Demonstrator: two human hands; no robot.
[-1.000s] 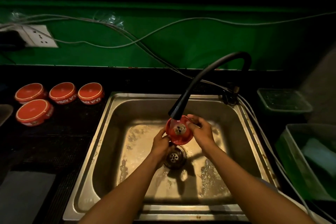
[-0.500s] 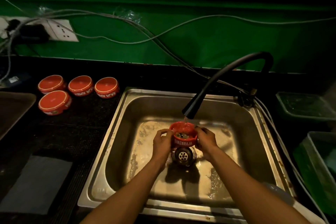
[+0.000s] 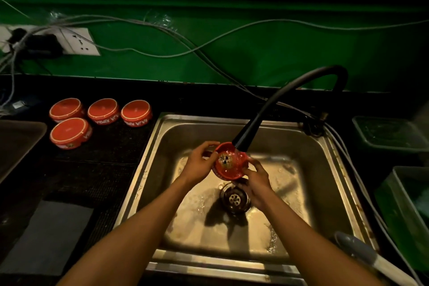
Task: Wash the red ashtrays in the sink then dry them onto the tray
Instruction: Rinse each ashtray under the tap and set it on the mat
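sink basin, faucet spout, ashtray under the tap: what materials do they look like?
Sink: brushed stainless steel by its grey metallic sheen and glare, stained.
Faucet spout: matte black, no glints, bent in a smooth arc; likely a rubber or silicone sleeve.
Ashtray: glossy red with wet highlights and printed lettering; melamine, plastic or glazed ceramic, cannot tell.

Grey cables drape across the green wall from a white socket plate at far left.
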